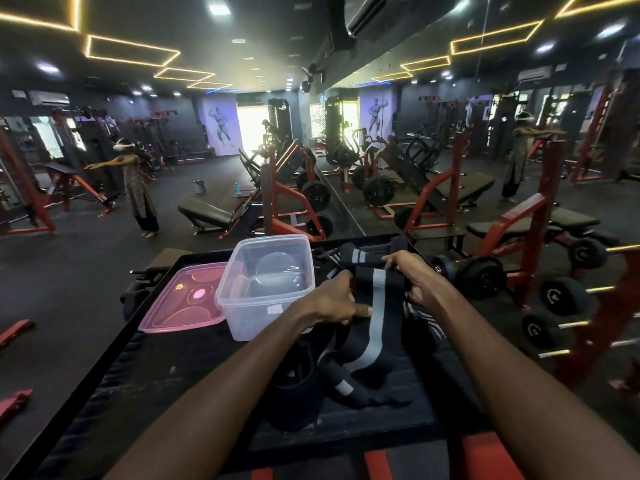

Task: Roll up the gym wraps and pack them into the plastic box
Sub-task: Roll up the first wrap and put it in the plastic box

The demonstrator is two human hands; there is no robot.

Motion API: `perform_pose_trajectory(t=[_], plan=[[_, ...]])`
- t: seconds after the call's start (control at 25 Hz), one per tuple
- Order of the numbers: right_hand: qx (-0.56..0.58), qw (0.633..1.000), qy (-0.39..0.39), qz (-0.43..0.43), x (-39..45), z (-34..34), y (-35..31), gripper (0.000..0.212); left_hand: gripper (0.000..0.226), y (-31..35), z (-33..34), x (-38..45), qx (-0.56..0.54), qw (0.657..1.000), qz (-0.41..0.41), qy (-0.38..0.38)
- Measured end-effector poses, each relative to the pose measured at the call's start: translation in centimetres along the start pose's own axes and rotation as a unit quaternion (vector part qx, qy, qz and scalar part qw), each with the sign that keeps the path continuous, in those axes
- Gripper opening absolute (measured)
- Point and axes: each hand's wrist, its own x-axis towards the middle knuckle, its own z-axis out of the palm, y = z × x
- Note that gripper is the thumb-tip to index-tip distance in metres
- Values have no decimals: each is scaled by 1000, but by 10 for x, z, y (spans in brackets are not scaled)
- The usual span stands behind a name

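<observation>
- Left forearm [221, 382]: bare, no sleeve showing.
- Right forearm [512, 368]: bare, no sleeve showing.
- Hands, left [334, 301] and right [420, 278]: bare, ungloved.

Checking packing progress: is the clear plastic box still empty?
Empty. Through the clear plastic box only its bare moulded bottom shows; its pink lid lies beside it, and both hands grip a black grey-striped wrap outside.

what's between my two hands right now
In the head view, the rolled part of the black gym wrap with its grey stripe spans between the left hand and right hand.
</observation>
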Motion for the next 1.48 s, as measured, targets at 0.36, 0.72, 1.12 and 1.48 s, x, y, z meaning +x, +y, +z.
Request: perform_pose_trajectory(t=[0.36,0.72,1.12,1.48], plan=[[-249,959,40,-129,-5,-17,11,15,11,15,7,-15,20,998,-32,-48],[-493,857,-16,-153,12,18,33,34,21,15,12,-32,115,992,-33,-38],[-436,870,171,-154,-1,4,8,20,2,-13,7,-37,93,995,-35,-32],[-374,870,-160,-279,-64,40,-13,43,11,9,-31,-37,56,998,27,-5]])
